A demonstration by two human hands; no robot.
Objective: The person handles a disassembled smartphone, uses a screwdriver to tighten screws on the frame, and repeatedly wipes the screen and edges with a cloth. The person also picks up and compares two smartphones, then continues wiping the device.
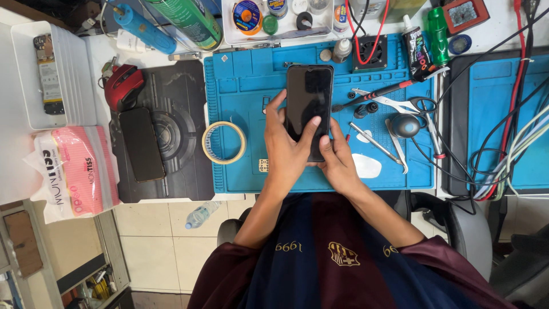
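Overhead view of a repair bench. At the far left, a white tray (pixel 54 74) and a pink packet (pixel 77 171) near the table's front edge. A second phone (pixel 141 144) lies on a black mat (pixel 177 97). A tape roll (pixel 224 142) straddles the blue mat's (pixel 246 171) left edge. Centre: the left hand (pixel 286 149) grasps a dark phone (pixel 309 109) upright over the blue mat, thumb on the screen; the right hand (pixel 338 163) grips its lower edge. Right: tweezers (pixel 377 143), then tangled cables (pixel 497 149); bare mat shows below the hands.
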